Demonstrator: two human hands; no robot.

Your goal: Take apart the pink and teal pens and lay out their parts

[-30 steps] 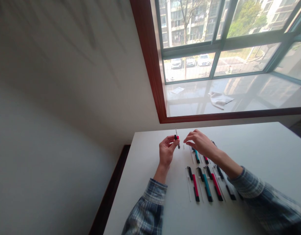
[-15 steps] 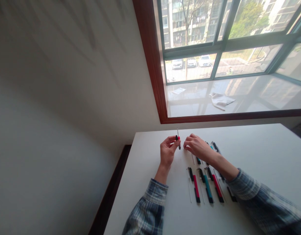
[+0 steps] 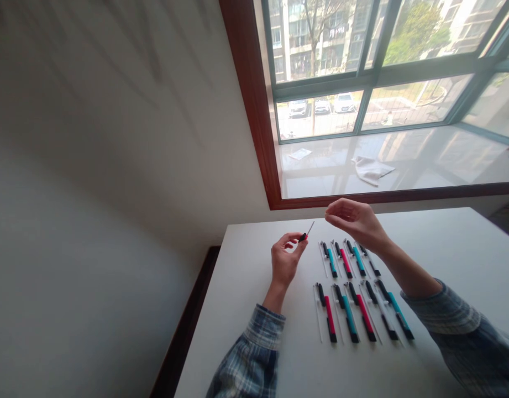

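Note:
My left hand (image 3: 284, 260) is closed in a pinch on a small black-and-red pen part (image 3: 303, 237). A thin rod, which looks like a refill, sticks out of it up and to the right. My right hand (image 3: 356, 221) is raised above the far side of the table, its thumb and fingertips pressed together; whatever they hold, if anything, is too small to make out. Below it lie taken-apart pens in two rows: a far row with a teal barrel (image 3: 332, 262) and a red barrel (image 3: 346, 263), and a near row with a red barrel (image 3: 329, 315) and a teal barrel (image 3: 351, 319).
Thin white refills (image 3: 319, 318) and black pen pieces lie beside the barrels on the white table (image 3: 246, 342). Behind the table is a red-brown window frame (image 3: 395, 193). A white cloth (image 3: 372, 170) lies on the sill, and a wall (image 3: 113, 221) stands on the left.
My right hand has moved up and right, away from my left hand, uncovering the far row of pen parts. The rod in my left hand has tilted from upright toward the right.

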